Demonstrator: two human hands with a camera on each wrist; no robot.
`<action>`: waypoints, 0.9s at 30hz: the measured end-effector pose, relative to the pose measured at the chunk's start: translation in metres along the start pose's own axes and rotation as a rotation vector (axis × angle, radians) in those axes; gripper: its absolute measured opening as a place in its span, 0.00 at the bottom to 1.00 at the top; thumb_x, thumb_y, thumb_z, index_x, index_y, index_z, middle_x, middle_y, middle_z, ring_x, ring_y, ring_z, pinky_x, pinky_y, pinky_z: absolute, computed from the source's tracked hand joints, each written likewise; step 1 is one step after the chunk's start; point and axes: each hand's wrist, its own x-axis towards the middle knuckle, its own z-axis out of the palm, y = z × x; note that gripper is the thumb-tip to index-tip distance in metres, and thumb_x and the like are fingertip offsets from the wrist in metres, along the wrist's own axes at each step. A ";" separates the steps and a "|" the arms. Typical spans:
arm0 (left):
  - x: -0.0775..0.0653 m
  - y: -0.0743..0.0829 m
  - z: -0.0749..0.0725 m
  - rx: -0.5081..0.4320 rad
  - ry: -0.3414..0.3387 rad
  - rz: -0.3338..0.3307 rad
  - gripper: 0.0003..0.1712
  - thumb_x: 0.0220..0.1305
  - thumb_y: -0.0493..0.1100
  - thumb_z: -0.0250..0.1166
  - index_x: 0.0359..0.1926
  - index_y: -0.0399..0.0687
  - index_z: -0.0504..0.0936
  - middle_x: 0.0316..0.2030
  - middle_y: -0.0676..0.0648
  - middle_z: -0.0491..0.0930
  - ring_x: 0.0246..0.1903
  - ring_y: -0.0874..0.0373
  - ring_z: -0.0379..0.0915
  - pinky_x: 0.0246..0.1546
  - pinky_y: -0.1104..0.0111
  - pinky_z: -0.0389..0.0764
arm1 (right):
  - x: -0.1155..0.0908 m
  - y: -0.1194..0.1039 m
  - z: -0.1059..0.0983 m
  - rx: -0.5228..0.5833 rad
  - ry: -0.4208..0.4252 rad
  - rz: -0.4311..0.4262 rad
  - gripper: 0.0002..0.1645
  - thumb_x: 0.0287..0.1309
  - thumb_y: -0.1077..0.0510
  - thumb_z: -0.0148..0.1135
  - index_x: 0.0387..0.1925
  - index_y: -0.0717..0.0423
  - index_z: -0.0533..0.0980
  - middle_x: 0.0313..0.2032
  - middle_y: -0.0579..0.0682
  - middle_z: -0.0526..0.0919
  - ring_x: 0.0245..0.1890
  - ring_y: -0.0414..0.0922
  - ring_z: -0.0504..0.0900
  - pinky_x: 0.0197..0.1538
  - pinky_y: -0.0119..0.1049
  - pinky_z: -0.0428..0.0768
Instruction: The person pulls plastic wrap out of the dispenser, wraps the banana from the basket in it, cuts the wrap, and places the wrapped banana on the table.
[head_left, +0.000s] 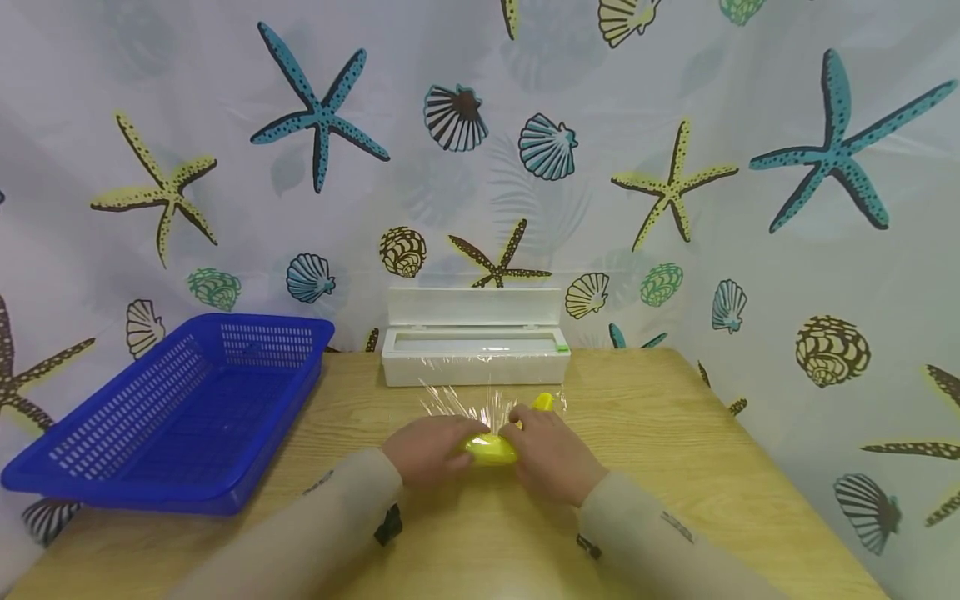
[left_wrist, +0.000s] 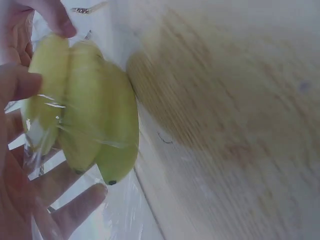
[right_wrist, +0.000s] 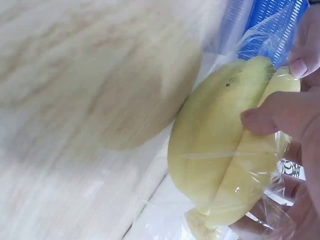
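A small bunch of yellow bananas (head_left: 491,450) sits between both hands over the table, partly covered by clear cling film (head_left: 461,402). My left hand (head_left: 431,448) grips the bunch at its left end. In the left wrist view, its thumb lies over the bananas (left_wrist: 82,105) and its fingers spread behind them. At the other end my right hand (head_left: 553,454) holds the bunch, thumb pressing the film onto the bananas (right_wrist: 210,130). The film stretches in creases from the bunch toward a white dispenser box (head_left: 476,369). In the head view, the hands hide much of the fruit.
Behind the hands, the dispenser's lid (head_left: 474,307) stands raised against the patterned curtain (head_left: 465,200). A blue plastic basket (head_left: 142,496) occupies the left side of the wooden table (head_left: 637,408). The curtain also runs along the right side.
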 end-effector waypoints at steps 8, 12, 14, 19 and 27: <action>0.002 -0.010 0.001 -0.287 0.025 -0.087 0.26 0.76 0.51 0.53 0.72 0.61 0.66 0.69 0.52 0.72 0.67 0.51 0.71 0.69 0.52 0.71 | 0.010 0.006 -0.005 0.087 -0.038 0.053 0.32 0.55 0.54 0.70 0.62 0.53 0.73 0.51 0.50 0.82 0.53 0.51 0.80 0.67 0.49 0.74; 0.004 -0.017 0.002 -0.423 0.072 -0.100 0.25 0.77 0.49 0.53 0.71 0.55 0.66 0.68 0.48 0.71 0.65 0.50 0.72 0.68 0.51 0.72 | 0.015 0.011 -0.005 0.115 -0.026 0.088 0.31 0.57 0.51 0.71 0.61 0.51 0.73 0.54 0.50 0.82 0.59 0.52 0.77 0.71 0.50 0.69; 0.006 -0.022 0.003 -0.502 0.089 -0.120 0.24 0.77 0.50 0.53 0.70 0.53 0.66 0.66 0.44 0.72 0.64 0.48 0.73 0.66 0.51 0.74 | 0.018 0.014 -0.004 0.135 -0.010 0.105 0.29 0.58 0.50 0.71 0.60 0.50 0.74 0.55 0.49 0.82 0.61 0.52 0.75 0.71 0.51 0.68; 0.014 -0.036 0.006 -0.648 0.121 -0.180 0.23 0.77 0.54 0.52 0.66 0.53 0.65 0.59 0.41 0.75 0.58 0.46 0.76 0.61 0.49 0.76 | 0.027 0.022 -0.001 0.207 0.012 0.131 0.23 0.62 0.49 0.69 0.56 0.49 0.74 0.52 0.47 0.82 0.57 0.50 0.77 0.66 0.53 0.70; 0.026 -0.052 0.010 -0.812 0.168 -0.250 0.21 0.78 0.53 0.51 0.64 0.50 0.67 0.49 0.41 0.78 0.47 0.53 0.76 0.49 0.61 0.78 | 0.044 0.032 0.000 0.383 0.008 0.176 0.23 0.66 0.52 0.65 0.59 0.54 0.74 0.56 0.55 0.74 0.52 0.49 0.79 0.59 0.45 0.81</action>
